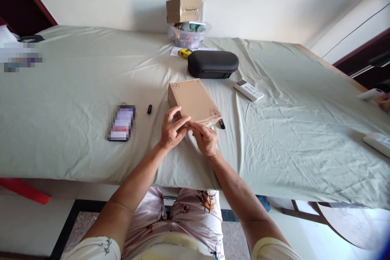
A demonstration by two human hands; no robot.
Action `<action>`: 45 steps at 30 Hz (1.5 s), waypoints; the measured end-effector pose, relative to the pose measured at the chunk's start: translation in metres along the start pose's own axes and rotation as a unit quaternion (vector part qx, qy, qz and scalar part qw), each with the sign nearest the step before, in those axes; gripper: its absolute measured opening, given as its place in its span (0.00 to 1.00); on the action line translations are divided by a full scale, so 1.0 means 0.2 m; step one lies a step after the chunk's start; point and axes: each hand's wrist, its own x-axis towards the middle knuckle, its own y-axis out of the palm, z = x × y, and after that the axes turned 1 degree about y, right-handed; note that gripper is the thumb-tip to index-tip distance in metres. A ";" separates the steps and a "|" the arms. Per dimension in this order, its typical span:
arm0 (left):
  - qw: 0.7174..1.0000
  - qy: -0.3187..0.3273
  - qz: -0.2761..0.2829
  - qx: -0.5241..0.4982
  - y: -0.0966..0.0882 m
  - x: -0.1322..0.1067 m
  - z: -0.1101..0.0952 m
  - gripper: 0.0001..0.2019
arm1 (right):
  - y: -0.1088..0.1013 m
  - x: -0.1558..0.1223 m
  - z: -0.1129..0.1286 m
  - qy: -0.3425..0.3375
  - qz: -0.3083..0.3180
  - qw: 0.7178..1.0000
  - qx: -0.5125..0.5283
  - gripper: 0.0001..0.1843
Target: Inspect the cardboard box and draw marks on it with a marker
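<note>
A brown cardboard box (pixel 196 99) with dark scribbled line drawings at its corners lies on the cloth in front of me. My left hand (pixel 173 130) grips its near left corner, with the fingers on the top and side. At the near edge, my right hand (pixel 205 139) is closed in a pinch, its fingertips meeting those of the left. Shiny tape shows along the near side; whether a bit of it is between the fingertips I cannot tell. A small black object (pixel 222 124) pokes out beside the box's near right corner.
Left of the box lie a small black stick-like item (pixel 149 109) and a phone (pixel 122 124). Behind it are a black case (pixel 213 64), a yellow tape measure (pixel 184 53) and a plastic basket (pixel 189 40) under another carton (pixel 184 9). A white remote (pixel 249 91) lies to the right.
</note>
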 end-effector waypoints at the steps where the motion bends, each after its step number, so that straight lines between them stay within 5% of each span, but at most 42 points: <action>1: 1.000 -0.003 0.004 0.000 0.00 0.00 0.00 0.14 | 0.00 0.00 0.00 0.014 -0.007 1.000 0.002 0.13; 18: 0.998 -0.044 -0.044 0.013 -0.07 0.04 0.04 0.18 | -0.14 0.07 -0.15 0.167 -0.159 0.972 -0.038 0.12; 34: 0.953 -0.159 -0.213 -0.142 -0.10 0.07 0.11 0.19 | -0.12 0.06 -0.17 0.221 -0.005 0.973 0.064 0.14; 39: 0.945 -0.180 -0.194 -0.191 -0.09 0.07 0.11 0.20 | -0.10 0.05 -0.17 0.225 -0.031 0.969 0.100 0.13; 45: 0.946 -0.248 -0.115 -0.173 -0.06 0.04 0.09 0.29 | -0.10 0.06 -0.19 0.152 -0.140 0.969 0.135 0.15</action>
